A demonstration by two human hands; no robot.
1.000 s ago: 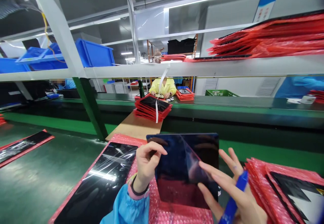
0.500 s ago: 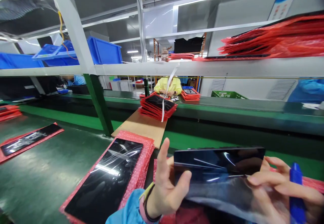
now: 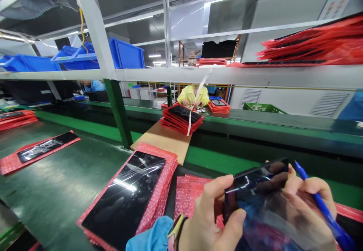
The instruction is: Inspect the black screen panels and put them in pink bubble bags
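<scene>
At the lower right, my left hand grips the left edge of a glossy black screen panel, thumb in front. The panel is tilted and held above the bench. My right hand is at its right side, with fingers pinched on a clear film that spreads across the panel's front. A blue pen is tucked between the fingers of that same hand, slanting down to the right. Under the panel lies pink bubble wrap, partly hidden by my left hand.
Left of my hands, a large black screen rests on pink bubble-wrap bags. Another screen lies farther left. A strapped red stack sits on a wooden board. Overhead runs a white shelf. Across the line sits a person in yellow.
My left hand, pointing up and loose before, has closed on the panel's left edge. The panel has tilted and the film hangs farther over its front. The view has swung left.
</scene>
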